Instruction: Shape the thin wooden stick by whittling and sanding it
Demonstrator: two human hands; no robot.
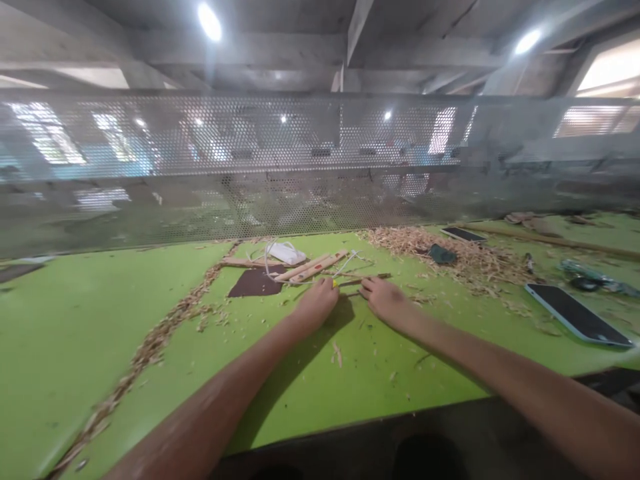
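head cam: l hand [318, 304] holds yellow item [335, 284], r hand [386, 299] grip unclear, shavings [407, 243] on tbl [125, 287].

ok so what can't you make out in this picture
All in the head view:
Yellow piece: partly hidden by the left hand, full shape unclear.
Right hand: fingertips too small and blurred to tell what they pinch.
Whatever lies behind the mesh screen: blurred and broken up by its holes.
Dark sheet: cut off by the left edge.
Dark green lump: too small to identify.
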